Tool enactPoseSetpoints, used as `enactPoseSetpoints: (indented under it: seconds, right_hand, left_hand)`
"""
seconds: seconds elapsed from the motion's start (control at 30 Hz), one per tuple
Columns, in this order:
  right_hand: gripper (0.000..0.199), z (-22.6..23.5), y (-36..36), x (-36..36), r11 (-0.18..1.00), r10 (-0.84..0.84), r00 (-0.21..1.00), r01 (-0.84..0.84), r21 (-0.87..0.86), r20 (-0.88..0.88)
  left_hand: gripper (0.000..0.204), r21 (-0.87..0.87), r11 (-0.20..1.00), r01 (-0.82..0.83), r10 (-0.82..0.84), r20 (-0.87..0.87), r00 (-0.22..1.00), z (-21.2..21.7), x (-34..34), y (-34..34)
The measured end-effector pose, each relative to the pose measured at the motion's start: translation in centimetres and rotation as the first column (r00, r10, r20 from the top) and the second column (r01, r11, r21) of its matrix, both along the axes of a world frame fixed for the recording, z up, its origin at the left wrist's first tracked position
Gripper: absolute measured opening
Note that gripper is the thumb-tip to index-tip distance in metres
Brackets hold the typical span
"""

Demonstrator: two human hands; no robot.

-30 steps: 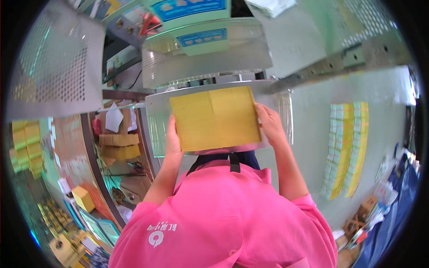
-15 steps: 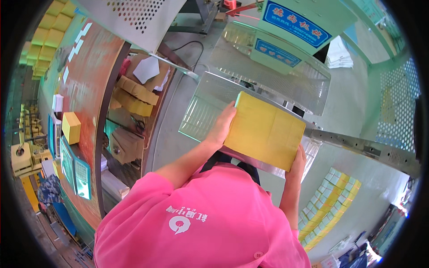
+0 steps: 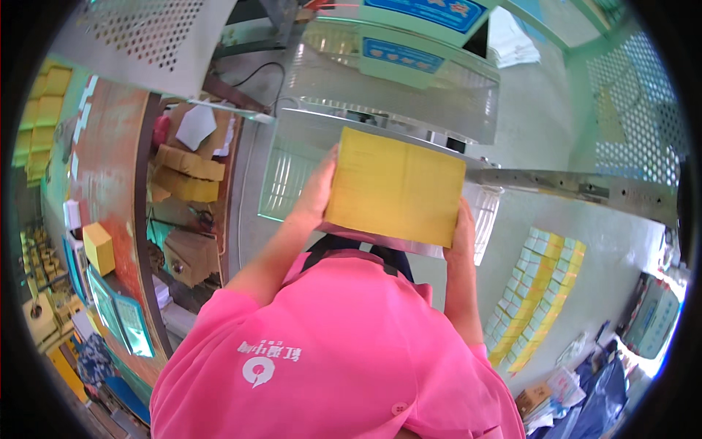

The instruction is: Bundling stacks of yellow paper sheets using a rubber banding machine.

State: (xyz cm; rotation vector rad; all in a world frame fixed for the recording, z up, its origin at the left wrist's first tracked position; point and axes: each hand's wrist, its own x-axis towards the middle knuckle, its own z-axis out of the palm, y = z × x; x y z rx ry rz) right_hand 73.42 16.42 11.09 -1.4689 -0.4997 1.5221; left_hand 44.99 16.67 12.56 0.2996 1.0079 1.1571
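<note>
A wide yellow block, like a stack of yellow paper or a wrapped pack, is held level in front of my body. My left hand grips its left edge, and my right hand clasps its right edge. The fingers run under or behind the sides, so their tips are partly hidden. Below and behind the block lies a shiny metal tray with slotted ends, part of a machine; the block covers its middle.
Beyond the tray rises a pale green machine with a clear cover. A metal bar juts out to the right. On the left stands a worn reddish table with cluttered shelves. Rows of yellow-and-white packs lie on the floor at right.
My view has turned toward the right, so the surroundings sit further left and are rotated slightly. Both hands still hold the yellow block in front of me.
</note>
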Motion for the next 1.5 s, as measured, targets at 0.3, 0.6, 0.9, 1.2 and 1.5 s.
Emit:
enactPoseSetpoints:
  seconds: [0.3, 0.6, 0.9, 1.2, 1.5]
  right_hand:
    - [0.034, 3.1, 2.0, 0.7, 0.920, 0.364, 0.930, -0.350, -0.178, 0.056]
    - [0.039, 3.2, 3.5, 2.4, 0.907, 0.142, 0.978, -0.065, 0.416, -0.156]
    - [0.031, 0.8, 2.9, 4.3, 0.897, -0.148, 0.988, 0.156, 0.413, -0.051]
    - [0.025, 5.4, -0.5, 8.8, 0.915, -0.206, 0.721, -0.098, 0.391, 0.661]
    - [0.060, 13.4, 7.1, 0.2, 0.432, -0.090, 0.052, -0.898, 0.086, 0.995]
  left_hand:
    - [0.048, -0.196, 0.978, 0.065, -0.086, -0.099, 0.991, -0.3, 0.3, 0.5]
    - [0.047, 0.422, 0.902, -0.088, 0.166, -0.152, 0.974, -2.0, 2.5, -3.3]
    - [0.058, 0.241, 0.970, -0.029, 0.076, -0.189, 0.979, -1.6, 8.4, -1.1]
    - [0.059, 0.197, 0.980, -0.033, 0.082, -0.250, 0.965, -2.1, 10.8, 1.7]
    - [0.051, 0.292, 0.956, -0.039, 0.077, -0.120, 0.990, -0.2, 9.0, 1.9]
